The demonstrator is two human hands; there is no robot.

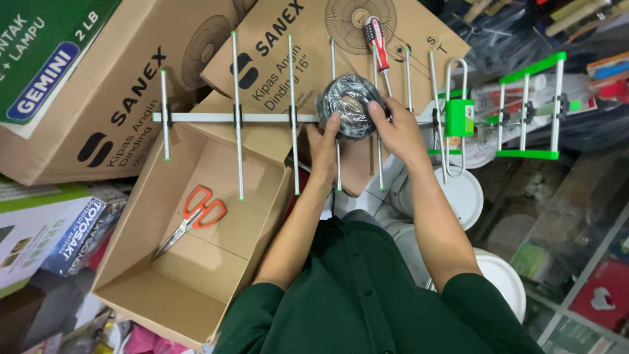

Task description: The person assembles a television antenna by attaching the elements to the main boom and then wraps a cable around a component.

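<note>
An outdoor aerial (262, 118) is laid flat across the cardboard boxes (275, 39); its long boom is already fitted with a row of thin cross rods, and the green bracket (459, 118) and green-framed reflector (531, 108) are seen mounted at the boom's right end. As judged from this, the aerial is largely put together, while the coil of black cable (350, 106), wrapped in clear film, is not yet undone or joined to it. The coil is held against the middle of the boom. A red-handled screwdriver (377, 42) is left just above the boom on a box, and orange-handled scissors (196, 213) lie well below the boom in the open carton (131, 288).

The left hand (324, 141) is curled against the coil's lower left edge from below the boom. The right hand (396, 124) is closed over the coil's right side; whether its fingertips also pinch the boom cannot be told, since they are hidden behind the coil
</note>
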